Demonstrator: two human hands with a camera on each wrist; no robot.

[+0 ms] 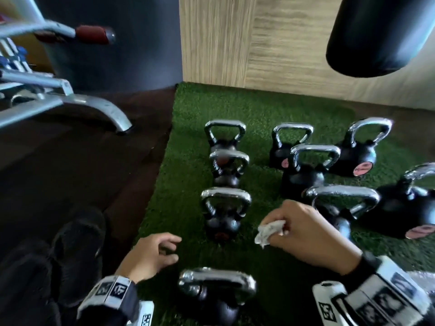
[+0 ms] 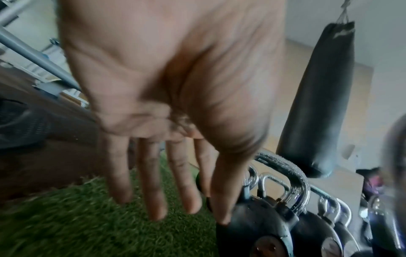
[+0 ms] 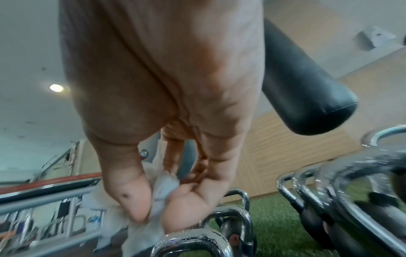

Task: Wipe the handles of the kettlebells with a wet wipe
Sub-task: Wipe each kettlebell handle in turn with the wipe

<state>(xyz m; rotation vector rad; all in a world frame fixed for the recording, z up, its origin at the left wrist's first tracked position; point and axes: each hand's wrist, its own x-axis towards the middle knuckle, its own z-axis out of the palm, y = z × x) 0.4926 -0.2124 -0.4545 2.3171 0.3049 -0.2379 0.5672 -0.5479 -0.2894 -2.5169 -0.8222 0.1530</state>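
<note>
Several black kettlebells with chrome handles stand in two rows on green turf (image 1: 188, 161). My right hand (image 1: 282, 228) hovers between the rows and pinches a crumpled white wet wipe (image 1: 270, 231) between thumb and fingers. It is just in front of one right-row handle (image 1: 341, 194). In the right wrist view the wipe (image 3: 158, 191) sits in my right hand (image 3: 153, 213) above a chrome handle (image 3: 197, 240). My left hand (image 1: 173, 249) is empty with relaxed fingers, left of the nearest kettlebell (image 1: 217, 282). Its fingers (image 2: 153, 200) hang over the turf beside a kettlebell body (image 2: 263, 226).
A black punching bag (image 1: 381, 34) hangs over the far right. A grey gym machine frame (image 1: 70, 102) stands on the dark floor to the left. A wood-panelled wall (image 1: 259, 43) closes the back. My dark shoe (image 1: 77, 243) is at the turf's left edge.
</note>
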